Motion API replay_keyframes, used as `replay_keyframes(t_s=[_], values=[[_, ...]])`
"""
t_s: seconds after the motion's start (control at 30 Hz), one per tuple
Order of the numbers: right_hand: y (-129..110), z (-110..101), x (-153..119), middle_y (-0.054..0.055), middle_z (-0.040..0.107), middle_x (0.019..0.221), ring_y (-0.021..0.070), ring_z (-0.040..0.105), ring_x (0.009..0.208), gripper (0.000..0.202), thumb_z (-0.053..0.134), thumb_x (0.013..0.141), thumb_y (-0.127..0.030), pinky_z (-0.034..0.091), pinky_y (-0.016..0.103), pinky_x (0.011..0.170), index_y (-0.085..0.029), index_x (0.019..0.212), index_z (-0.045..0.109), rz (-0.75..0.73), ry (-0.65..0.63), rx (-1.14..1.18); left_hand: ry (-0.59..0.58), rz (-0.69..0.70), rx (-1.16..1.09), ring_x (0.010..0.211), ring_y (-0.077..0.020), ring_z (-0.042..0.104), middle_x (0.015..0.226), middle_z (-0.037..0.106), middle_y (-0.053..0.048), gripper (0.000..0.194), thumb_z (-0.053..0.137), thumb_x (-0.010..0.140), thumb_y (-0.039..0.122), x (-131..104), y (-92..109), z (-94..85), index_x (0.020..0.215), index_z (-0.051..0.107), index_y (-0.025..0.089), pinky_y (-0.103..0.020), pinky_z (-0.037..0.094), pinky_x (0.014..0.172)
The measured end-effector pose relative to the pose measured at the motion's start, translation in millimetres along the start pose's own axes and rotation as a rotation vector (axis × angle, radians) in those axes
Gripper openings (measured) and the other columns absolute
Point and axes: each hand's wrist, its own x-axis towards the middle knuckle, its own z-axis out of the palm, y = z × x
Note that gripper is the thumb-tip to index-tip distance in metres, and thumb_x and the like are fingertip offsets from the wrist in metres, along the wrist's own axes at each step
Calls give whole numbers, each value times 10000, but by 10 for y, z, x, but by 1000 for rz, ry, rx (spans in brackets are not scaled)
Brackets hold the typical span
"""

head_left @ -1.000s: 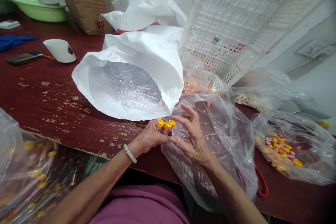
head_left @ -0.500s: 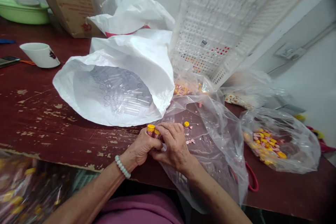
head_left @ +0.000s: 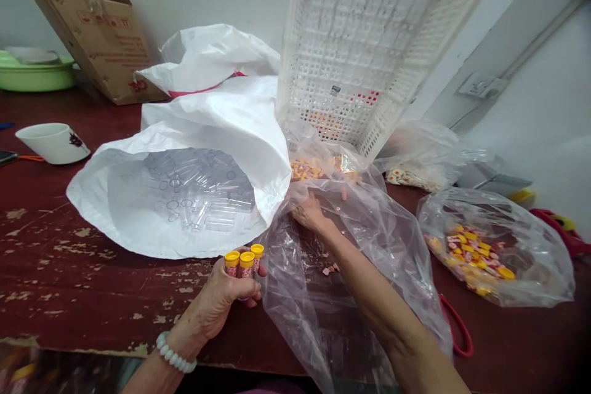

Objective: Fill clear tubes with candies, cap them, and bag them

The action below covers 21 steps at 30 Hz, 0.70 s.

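Upright in my left hand are three clear tubes filled with small pink bits and topped with yellow caps. The fingers and thumb are wrapped around them, and a pale bead bracelet circles the wrist. My right hand reaches forward into a clear plastic bag, beside the white sack's mouth; its fingertips are hidden. Pink and yellow pieces lie in the bag just beyond it. The white sack, left of my right hand, holds many empty clear tubes.
Behind the bag leans a white plastic crate. To the right sits another clear bag with yellow caps and pink pieces, near a red loop. A white cup, cardboard box and green basin stand on the left.
My hands were together around the capped tubes. My right hand has left them and moved forward into the clear bag; my left hand has shifted left and down, showing three tubes. The view has tilted up.
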Motion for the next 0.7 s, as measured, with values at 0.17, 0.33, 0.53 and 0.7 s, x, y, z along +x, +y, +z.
replay_keyframes(t_s=[0.17,0.33,0.53,0.7], values=[[-299,193,164,127,481,1320,301,426,1138,464,384,920,-455,407,428,887,-217,1306,483,-50,12,-20,67,-3,14,529,-125,555,799,622,2,491,656,500,169,-2,-6,1,982,564,149,-239,431,454],[-74,135,-133,146,520,1247,283,452,1103,381,409,931,-362,395,395,914,-156,1222,543,-68,-26,-72,51,38,58,551,-117,549,808,617,5,387,642,516,140,-19,-24,2,893,559,151,-231,435,472],[329,-69,-646,130,607,1106,237,532,1042,306,459,928,-285,393,323,911,-134,1173,560,-76,-61,-92,22,110,153,578,-121,521,804,627,0,408,653,518,134,-11,-70,71,911,544,155,-218,424,460],[441,-71,-843,81,668,996,185,602,938,232,495,919,-303,429,262,808,-158,1047,622,-29,-3,59,-25,176,206,574,-99,477,784,628,-4,401,636,537,114,8,-115,105,926,543,140,-198,396,474]])
